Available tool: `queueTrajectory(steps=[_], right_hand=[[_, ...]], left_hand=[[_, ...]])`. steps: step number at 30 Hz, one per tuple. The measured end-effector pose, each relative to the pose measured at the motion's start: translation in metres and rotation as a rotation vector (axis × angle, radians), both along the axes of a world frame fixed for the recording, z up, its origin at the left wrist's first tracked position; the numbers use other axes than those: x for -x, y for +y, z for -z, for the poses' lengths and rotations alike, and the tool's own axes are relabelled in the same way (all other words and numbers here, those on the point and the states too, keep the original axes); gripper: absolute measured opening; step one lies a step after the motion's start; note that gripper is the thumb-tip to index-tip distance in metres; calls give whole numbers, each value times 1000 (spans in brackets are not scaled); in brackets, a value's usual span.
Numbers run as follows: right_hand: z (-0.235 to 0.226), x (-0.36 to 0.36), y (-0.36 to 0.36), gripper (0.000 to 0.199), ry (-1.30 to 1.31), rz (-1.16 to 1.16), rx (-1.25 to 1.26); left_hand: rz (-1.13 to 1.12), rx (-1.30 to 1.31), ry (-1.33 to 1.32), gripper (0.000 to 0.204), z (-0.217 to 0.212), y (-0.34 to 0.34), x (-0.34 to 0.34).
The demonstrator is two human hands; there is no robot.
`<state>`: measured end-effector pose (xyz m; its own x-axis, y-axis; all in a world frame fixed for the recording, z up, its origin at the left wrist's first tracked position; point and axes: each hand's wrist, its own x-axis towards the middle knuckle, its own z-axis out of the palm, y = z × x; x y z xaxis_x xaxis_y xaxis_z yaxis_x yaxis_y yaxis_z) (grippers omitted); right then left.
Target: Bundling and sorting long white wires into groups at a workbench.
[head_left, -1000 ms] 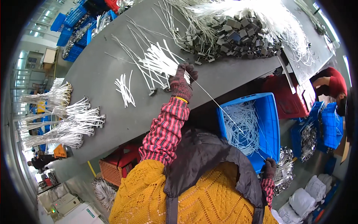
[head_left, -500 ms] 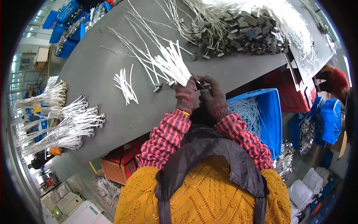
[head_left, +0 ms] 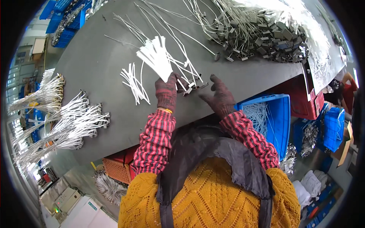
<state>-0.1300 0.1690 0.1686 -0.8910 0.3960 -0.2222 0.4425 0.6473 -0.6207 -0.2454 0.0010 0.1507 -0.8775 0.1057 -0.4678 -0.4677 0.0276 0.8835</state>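
Note:
My left hand (head_left: 166, 92), in a dark knitted glove, is closed round the lower end of a bundle of white cables (head_left: 156, 57), whose pale ends fan out away from me. Just right of its fingers lie a few loose cables with grey block connectors (head_left: 190, 90) on the dark tabletop. My right hand (head_left: 221, 95), gloved alike, hovers beside these connectors with thumb and fingers apart and nothing in its grasp. Left of the held bundle, a small group of white cable pieces (head_left: 135, 84) lies on the table.
A big heap of cables with grey connectors (head_left: 270, 40) covers the far right of the table (head_left: 91, 68). Tied-looking cable bundles (head_left: 81, 121) lie along its left edge. A blue bin (head_left: 280, 125) with thin cables stands at my right, near a red container (head_left: 300, 97).
My hands have parted. The left has moved left with the bundle, and the right has opened beside the loose connectors. The whole view has shifted slightly.

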Motion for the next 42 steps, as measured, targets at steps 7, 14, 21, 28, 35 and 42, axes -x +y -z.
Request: queueTrajectory(steps=[7, 14, 21, 28, 35, 42], right_hand=[[16, 20, -4, 60, -131, 19, -30], [-21, 3, -5, 52, -7, -17, 50], [-22, 9, 10, 62, -10, -68, 298], [30, 60, 110, 45, 78, 48, -319], [31, -11, 92, 33, -167, -167, -231], [0, -94, 86, 30, 15, -232, 73]], left_hand=[[-45, 93, -24, 22, -1, -32, 42], [421, 255, 127, 25, 7, 46, 50], [408, 441, 181, 23, -15, 42, 23], [88, -51, -61, 22, -22, 5, 40], [184, -453, -133, 27, -37, 35, -10], [330, -214, -183, 26, -25, 151, -87]])
